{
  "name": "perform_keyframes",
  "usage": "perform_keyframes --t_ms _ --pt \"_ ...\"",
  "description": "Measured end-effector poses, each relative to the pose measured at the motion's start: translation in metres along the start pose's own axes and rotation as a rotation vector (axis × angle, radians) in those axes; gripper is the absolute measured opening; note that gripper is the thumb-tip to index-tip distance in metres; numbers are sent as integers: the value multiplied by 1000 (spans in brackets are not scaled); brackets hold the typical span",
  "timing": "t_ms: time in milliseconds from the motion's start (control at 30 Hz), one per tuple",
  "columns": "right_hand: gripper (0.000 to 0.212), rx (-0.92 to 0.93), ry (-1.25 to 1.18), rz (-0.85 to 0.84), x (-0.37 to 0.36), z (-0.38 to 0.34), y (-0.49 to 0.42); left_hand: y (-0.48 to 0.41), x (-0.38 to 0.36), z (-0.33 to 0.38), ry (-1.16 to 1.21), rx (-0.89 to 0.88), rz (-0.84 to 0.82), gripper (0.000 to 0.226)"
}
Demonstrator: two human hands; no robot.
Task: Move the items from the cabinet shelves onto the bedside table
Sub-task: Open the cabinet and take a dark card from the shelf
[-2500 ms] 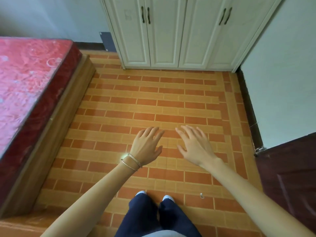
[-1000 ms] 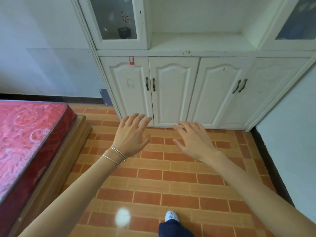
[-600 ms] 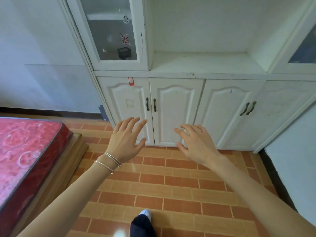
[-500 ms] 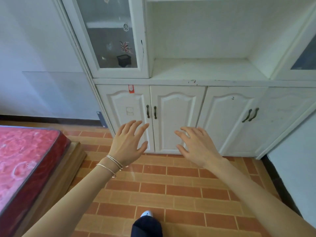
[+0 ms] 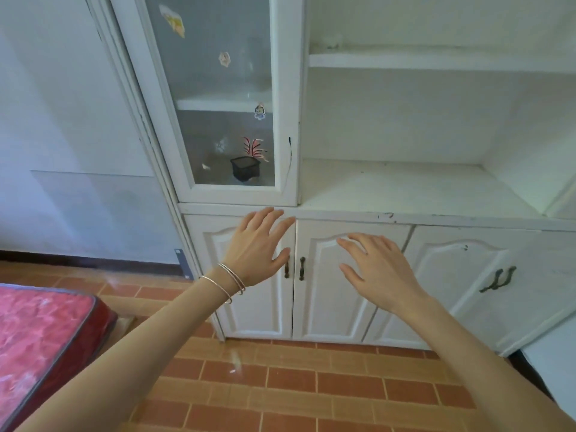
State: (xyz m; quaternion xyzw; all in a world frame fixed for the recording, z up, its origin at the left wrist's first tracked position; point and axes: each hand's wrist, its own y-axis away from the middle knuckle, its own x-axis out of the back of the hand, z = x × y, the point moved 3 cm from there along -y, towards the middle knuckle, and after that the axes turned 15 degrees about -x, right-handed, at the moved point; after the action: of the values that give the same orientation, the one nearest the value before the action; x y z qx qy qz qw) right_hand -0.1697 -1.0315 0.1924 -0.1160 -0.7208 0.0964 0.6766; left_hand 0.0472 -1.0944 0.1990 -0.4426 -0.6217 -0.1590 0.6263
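**Reaching toward the white cabinet, both hands empty**

Facing the white cabinet (image 5: 358, 194), I held both hands out in front of its lower doors with nothing in either one. My left hand (image 5: 257, 249) was spread flat, palm away from me, its fingers (image 5: 268, 218) splayed and pointing up so that the tips overlapped the ledge beneath the glass door (image 5: 218, 98). Two thin silver bangles (image 5: 230, 283) sat on that wrist. My right hand (image 5: 378, 269) hovered a little lower and to the right, also wide open, fingers loosely fanned toward the upper left, in front of the second lower door (image 5: 330, 282). Between the two hands I could see the pair of dark door handles (image 5: 294, 268); the left thumb lay just beside them, though I could not tell whether it touched.

The task's item I could make out was a small black pot with a red-striped plant (image 5: 246, 165), standing on the lowest shelf behind the closed glass door, above and slightly left of my left hand. Small stickers dotted the glass. The open middle shelf (image 5: 405, 188) to the right showed only bare white board. A red mattress (image 5: 40, 335) filled the lower left corner, over the orange brick-pattern floor (image 5: 296, 385).
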Motion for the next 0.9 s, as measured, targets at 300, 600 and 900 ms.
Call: perform_keyframes --t_ms 300,600,900 --pt "47 69 31 119 -5 6 -114 -72 -12 -74 -64 -20 36 56" --pt "47 182 -13 378 44 36 -254 -194 18 -145 -267 -76 180 54" --pt "57 228 -82 560 91 32 -354 -264 52 -181 -447 -197 305 43"
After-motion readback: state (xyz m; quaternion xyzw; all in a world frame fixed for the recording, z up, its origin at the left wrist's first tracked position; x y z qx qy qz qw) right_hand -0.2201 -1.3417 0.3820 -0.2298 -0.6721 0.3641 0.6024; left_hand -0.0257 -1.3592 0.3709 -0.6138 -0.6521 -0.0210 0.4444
